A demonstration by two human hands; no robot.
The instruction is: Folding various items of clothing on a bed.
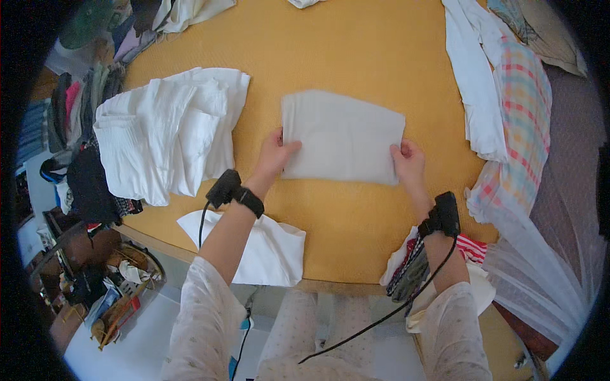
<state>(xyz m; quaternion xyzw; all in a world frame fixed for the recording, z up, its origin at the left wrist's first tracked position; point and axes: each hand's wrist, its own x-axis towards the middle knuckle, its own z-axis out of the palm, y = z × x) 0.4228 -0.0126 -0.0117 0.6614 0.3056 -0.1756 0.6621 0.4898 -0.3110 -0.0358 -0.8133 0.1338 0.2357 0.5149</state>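
Between my hands is a flat, folded off-white garment point(343, 136), roughly rectangular with a sloping upper edge; its exact kind cannot be made out. My left hand point(276, 155) pinches its left edge, thumb on top and fingers curled behind. On the opposite edge, my right hand point(410, 163) grips the lower right side in the same way. The garment is at or just above the mustard-coloured table cover point(356, 235). Beneath my left forearm lies a white cloth point(273, 251), partly hidden by the arm.
A large stack of folded white clothes point(168, 133) lies to the left. White trousers point(473, 82) and a pastel checked cloth point(524, 127) run along the right edge. Striped and dark cloths point(410, 273) sit under my right forearm. Black cables point(381, 320) trail from wrist-worn devices.
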